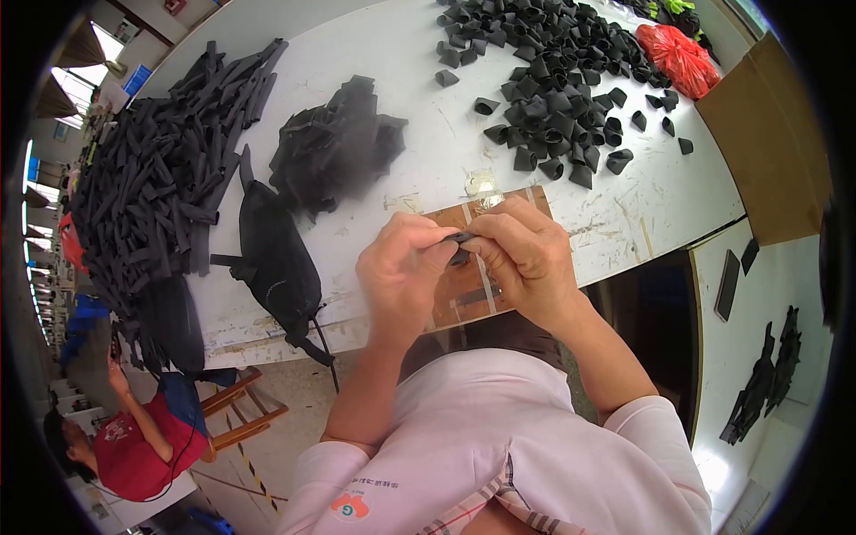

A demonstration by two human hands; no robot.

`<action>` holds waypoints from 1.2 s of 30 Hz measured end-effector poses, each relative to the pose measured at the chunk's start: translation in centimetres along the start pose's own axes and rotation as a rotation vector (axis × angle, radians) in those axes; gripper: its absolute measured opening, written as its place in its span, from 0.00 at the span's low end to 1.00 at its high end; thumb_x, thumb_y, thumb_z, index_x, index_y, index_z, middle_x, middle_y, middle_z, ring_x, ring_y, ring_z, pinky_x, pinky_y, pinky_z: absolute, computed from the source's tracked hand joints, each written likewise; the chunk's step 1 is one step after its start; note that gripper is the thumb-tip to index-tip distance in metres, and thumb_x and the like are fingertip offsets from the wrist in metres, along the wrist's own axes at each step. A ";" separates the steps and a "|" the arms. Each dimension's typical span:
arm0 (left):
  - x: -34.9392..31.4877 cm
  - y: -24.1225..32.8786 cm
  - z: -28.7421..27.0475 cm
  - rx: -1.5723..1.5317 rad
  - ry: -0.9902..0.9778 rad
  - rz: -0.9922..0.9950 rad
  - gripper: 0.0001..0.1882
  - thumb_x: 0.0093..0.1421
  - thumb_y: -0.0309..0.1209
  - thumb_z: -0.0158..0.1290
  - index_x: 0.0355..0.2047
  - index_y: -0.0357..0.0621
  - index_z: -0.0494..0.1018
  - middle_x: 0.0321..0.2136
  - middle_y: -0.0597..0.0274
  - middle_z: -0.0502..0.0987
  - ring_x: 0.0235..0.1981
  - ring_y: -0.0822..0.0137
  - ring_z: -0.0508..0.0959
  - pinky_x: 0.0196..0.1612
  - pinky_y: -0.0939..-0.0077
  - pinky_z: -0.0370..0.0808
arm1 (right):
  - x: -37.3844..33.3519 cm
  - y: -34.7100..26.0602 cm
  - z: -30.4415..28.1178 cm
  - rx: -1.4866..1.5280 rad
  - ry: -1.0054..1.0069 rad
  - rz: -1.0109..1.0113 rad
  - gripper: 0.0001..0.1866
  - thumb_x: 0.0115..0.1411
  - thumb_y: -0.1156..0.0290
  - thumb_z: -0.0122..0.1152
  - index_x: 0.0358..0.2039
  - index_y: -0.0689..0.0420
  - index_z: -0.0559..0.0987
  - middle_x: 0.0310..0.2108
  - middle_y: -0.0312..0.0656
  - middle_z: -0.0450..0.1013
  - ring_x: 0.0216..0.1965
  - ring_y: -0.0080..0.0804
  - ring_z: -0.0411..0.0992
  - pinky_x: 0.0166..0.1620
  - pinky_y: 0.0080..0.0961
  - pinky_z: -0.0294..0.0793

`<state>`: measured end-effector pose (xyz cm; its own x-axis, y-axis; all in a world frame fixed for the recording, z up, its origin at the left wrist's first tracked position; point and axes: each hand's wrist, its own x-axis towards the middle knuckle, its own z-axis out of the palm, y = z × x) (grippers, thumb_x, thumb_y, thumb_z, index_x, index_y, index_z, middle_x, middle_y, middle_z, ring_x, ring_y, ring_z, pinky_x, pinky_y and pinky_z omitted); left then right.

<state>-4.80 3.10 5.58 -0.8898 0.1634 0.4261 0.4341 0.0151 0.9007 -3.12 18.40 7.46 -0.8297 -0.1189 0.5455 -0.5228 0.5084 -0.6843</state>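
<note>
Black and small, the piece (460, 238) lies between the left hand (399, 272) and right hand (533, 260), whose closed fingertips pinch it — neither nearer, its long axis unclear — above the board (539, 203) at the table's near edge (267, 346).

Free tabletop (629, 218) flanks the right grip (530, 259); a black pouch (278, 254) obstructs leftward.

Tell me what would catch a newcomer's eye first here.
The bright red plastic bag at the white table's far right probably jumps out first, beside a big scatter of small black loops. Next comes the large heap of black strips on the left. At the centre, the left hand and right hand pinch a small dark piece above a brown board.
</note>
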 end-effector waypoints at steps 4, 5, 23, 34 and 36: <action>-0.3 -0.2 0.5 -0.002 0.030 0.031 0.04 0.50 0.20 0.53 0.29 0.37 0.73 0.25 0.61 0.71 0.25 0.71 0.70 0.30 0.83 0.67 | -0.2 0.3 0.5 -0.049 0.034 -0.079 0.07 0.45 0.79 0.59 0.26 0.60 0.73 0.22 0.40 0.67 0.23 0.35 0.64 0.25 0.25 0.65; -0.3 -0.1 0.5 -0.003 0.027 0.035 0.04 0.50 0.20 0.53 0.29 0.37 0.73 0.25 0.61 0.71 0.25 0.71 0.70 0.30 0.83 0.67 | -0.4 0.6 0.8 -0.046 0.074 -0.096 0.06 0.45 0.80 0.59 0.26 0.60 0.73 0.22 0.39 0.67 0.23 0.35 0.64 0.25 0.25 0.65; 0.0 -0.9 0.8 0.089 0.065 0.135 0.05 0.51 0.21 0.52 0.30 0.38 0.73 0.23 0.62 0.70 0.24 0.71 0.69 0.27 0.83 0.65 | 0.2 0.5 0.2 0.020 -0.002 -0.046 0.06 0.43 0.80 0.59 0.25 0.59 0.74 0.19 0.39 0.66 0.21 0.34 0.63 0.24 0.26 0.64; -0.3 -1.2 1.7 -0.011 0.100 0.060 0.06 0.54 0.21 0.50 0.33 0.33 0.71 0.27 0.62 0.70 0.27 0.76 0.67 0.32 0.85 0.66 | -0.5 0.9 1.1 -0.078 0.089 -0.067 0.08 0.43 0.81 0.58 0.26 0.60 0.72 0.20 0.41 0.66 0.21 0.36 0.65 0.23 0.25 0.65; -1.1 -0.6 2.1 -0.115 0.180 0.010 0.09 0.54 0.21 0.50 0.37 0.32 0.68 0.29 0.60 0.70 0.29 0.76 0.68 0.34 0.84 0.66 | -0.5 0.6 0.7 0.091 0.091 0.069 0.03 0.50 0.78 0.57 0.25 0.61 0.71 0.19 0.39 0.68 0.19 0.31 0.66 0.22 0.21 0.64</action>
<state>-3.79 4.97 4.39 -0.9007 -0.0160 0.4342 0.4336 -0.0999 0.8956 -3.16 18.18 6.45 -0.8451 -0.0061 0.5346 -0.4842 0.4327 -0.7604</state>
